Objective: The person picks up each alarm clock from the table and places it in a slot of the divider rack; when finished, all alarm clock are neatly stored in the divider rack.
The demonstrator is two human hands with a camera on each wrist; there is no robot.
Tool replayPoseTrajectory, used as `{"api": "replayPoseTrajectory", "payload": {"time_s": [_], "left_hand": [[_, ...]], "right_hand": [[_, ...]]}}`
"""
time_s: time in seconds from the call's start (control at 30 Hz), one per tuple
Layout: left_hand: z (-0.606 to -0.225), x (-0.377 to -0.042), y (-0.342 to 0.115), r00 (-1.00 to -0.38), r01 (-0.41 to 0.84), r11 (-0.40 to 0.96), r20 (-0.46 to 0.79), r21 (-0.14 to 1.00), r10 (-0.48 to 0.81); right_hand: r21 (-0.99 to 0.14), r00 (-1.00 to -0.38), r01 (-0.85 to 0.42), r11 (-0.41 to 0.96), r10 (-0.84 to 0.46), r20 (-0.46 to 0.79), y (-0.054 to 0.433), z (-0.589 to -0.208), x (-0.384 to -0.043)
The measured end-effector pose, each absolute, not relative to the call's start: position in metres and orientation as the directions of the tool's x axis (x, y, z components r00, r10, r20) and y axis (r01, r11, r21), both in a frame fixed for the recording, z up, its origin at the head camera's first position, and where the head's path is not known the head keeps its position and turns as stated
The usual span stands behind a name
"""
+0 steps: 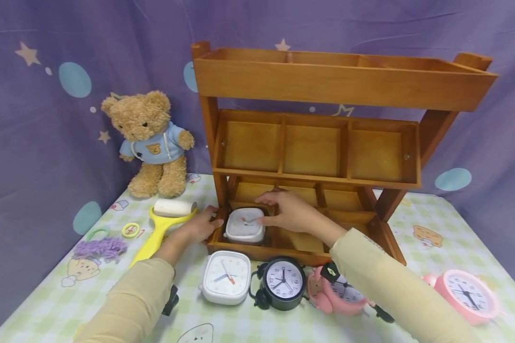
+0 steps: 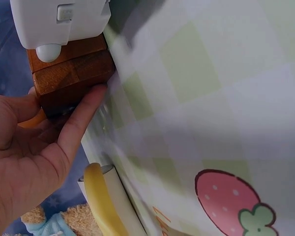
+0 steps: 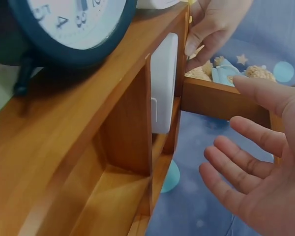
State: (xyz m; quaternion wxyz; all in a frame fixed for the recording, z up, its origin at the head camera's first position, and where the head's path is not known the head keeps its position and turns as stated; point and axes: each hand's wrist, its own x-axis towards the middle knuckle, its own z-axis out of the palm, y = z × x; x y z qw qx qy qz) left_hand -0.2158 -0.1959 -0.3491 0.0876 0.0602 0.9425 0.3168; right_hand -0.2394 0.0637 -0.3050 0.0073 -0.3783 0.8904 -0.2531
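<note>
A white square alarm clock sits in the left compartment of the lowest tray of the wooden shelf; its edge also shows in the right wrist view. My right hand hovers over that clock with fingers spread. In the right wrist view, the right hand is apart from the clock and holds nothing. At the tray's left end, my left hand grips the wooden side. From the left wrist view, thumb and fingers of the left hand lie around the shelf's dark corner.
Along the shelf's front stand another white clock, a black twin-bell clock and a pink clock, partly behind the right sleeve. Another pink clock is far right. Left are a yellow lint roller, purple cloth and teddy bear.
</note>
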Motion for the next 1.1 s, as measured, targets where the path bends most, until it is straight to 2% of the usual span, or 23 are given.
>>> {"api": "replayPoseTrajectory", "payload": {"time_s": [0.37,0.63,1.1], "left_hand": [[-0.351,-0.216,-0.197,-0.973,0.012,0.759,-0.166,0.652,0.158],[-0.348,-0.214,-0.197,-0.972,0.046,0.759,-0.147,0.649,0.185],[-0.35,-0.215,-0.197,-0.968,0.017,0.715,-0.169,0.699,0.188]], "right_hand": [[-0.575,-0.754,-0.61,0.545,-0.621,0.212,0.106,-0.297,-0.229],[-0.577,-0.784,-0.584,0.571,-0.582,0.217,0.138,-0.291,-0.224],[-0.585,-0.85,-0.513,0.628,-0.469,0.241,0.19,-0.282,-0.209]]}}
